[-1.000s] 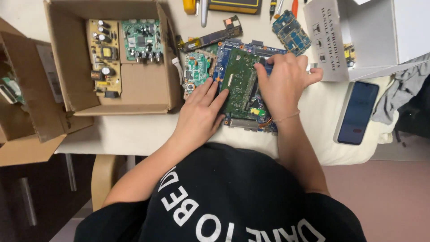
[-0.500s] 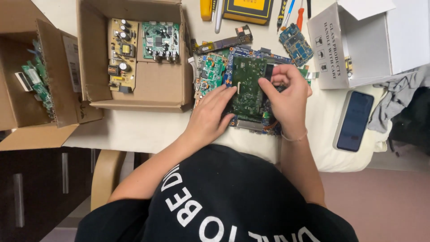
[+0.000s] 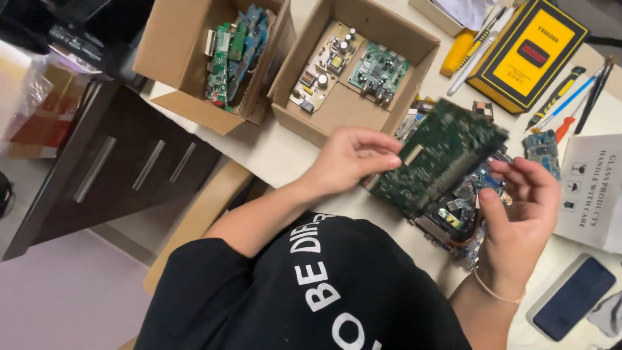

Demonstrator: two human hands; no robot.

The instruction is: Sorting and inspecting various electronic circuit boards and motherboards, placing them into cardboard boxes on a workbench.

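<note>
My left hand (image 3: 353,161) grips the left edge of a large green circuit board (image 3: 437,155), which is lifted off the table and tilted. My right hand (image 3: 518,217) is beside the board's lower right corner, fingers apart and curled, just over a pile of blue and green boards (image 3: 463,220) lying underneath. I cannot see the right hand closing on anything. A small blue board (image 3: 541,148) lies on the table just past the right hand.
Two open cardboard boxes hold boards: one (image 3: 194,97) at the table's left end, one (image 3: 311,120) beside it. A yellow box (image 3: 528,55), screwdrivers (image 3: 564,104) and a white printed carton (image 3: 593,194) lie right. A dark phone (image 3: 573,298) is near right. Dark drawers (image 3: 116,162) stand left.
The green board has been lifted off the pile and tilted up in my left hand. My right hand has come off it. The view has swung left, showing the second box and the drawers.
</note>
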